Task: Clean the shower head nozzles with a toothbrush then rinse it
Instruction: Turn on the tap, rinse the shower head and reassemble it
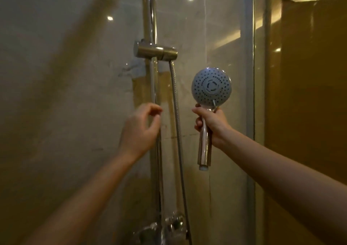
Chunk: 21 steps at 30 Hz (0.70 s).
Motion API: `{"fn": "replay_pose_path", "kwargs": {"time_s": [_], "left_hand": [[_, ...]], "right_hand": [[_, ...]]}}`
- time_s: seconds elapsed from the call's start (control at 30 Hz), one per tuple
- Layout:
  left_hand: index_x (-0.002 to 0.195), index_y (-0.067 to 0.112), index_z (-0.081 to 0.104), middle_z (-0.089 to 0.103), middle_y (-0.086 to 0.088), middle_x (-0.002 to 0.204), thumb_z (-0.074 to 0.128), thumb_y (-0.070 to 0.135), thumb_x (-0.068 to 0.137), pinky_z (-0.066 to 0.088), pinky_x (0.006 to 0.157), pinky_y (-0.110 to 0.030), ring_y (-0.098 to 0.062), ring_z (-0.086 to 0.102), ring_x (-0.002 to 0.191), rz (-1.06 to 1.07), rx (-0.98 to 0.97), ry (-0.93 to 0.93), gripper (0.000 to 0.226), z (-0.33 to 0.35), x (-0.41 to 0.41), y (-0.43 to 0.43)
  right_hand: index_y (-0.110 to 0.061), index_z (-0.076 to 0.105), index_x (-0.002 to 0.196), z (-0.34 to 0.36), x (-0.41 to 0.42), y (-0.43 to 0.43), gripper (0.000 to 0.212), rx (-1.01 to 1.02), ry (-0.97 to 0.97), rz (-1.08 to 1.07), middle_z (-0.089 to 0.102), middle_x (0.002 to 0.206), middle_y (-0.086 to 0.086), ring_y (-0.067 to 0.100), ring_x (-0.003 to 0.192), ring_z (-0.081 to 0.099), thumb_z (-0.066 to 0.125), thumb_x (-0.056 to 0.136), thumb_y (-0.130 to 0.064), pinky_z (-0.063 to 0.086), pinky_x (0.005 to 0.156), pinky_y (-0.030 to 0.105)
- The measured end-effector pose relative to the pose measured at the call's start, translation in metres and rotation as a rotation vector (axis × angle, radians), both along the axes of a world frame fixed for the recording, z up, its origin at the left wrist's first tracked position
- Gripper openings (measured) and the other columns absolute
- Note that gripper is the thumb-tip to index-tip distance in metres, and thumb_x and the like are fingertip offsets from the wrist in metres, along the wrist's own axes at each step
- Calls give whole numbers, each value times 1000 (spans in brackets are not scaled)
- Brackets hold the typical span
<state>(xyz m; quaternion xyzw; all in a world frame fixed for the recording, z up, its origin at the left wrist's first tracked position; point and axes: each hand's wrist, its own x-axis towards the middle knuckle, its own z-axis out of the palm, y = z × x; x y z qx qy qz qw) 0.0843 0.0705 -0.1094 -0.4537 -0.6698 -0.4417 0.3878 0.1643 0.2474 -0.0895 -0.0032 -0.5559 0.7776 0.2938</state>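
Note:
The shower head [211, 86] has a round grey face dotted with nozzles and a chrome handle [203, 147]. It stands upright, its face turned toward me. My right hand [210, 124] grips the upper part of the handle just below the face. The handle's lower end is bare, with no hose attached. My left hand [139, 130] hovers near the vertical chrome rail [154, 87], fingers loosely curled and holding nothing. No toothbrush is in view.
A chrome holder bracket [155, 52] sits on the rail, and a metal hose [176, 117] hangs from it down to the tap fittings [169, 228] at the bottom. Tiled wall lies behind; a glass partition [250, 113] stands right.

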Motion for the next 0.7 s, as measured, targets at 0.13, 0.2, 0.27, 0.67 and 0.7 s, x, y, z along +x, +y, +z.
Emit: {"fn": "replay_pose_path", "kwargs": {"time_s": [0.13,0.2,0.27,0.67,0.7], "left_hand": [[131,23,40,38,-3,145,47,30,87,14,110,-55,-21,29,135,525,-54,179,45,54,-61,-12],[145,22,17,10,-1,158,46,35,89,1,111,-59,-21,3,144,735,-223,182,64,56,-92,-18],[147,21,6,3,-2,158,42,40,87,4,110,-61,-22,-1,144,859,-271,253,73,46,-113,-19],[147,22,8,4,-2,158,30,46,82,1,113,-56,-19,-3,144,923,-251,302,74,44,-111,-18],[147,22,8,4,-1,158,30,46,82,2,113,-56,-19,-2,144,918,-250,304,73,44,-111,-18]], "right_hand": [[-10,54,109,45,-32,11,32,86,59,6,62,83,2,9,59,59,66,81,-3,53,60,24],[-9,57,109,63,-50,15,31,114,85,-25,64,91,3,15,81,64,67,80,-3,54,77,30],[-9,60,112,77,-65,18,31,66,106,33,67,104,5,21,99,65,66,81,-4,52,89,38],[-6,68,100,87,-101,18,19,-118,96,517,72,83,5,15,68,68,64,85,-16,56,66,28],[-5,68,99,89,-103,18,18,-115,104,527,72,81,5,14,67,67,64,84,-15,56,64,27]]}}
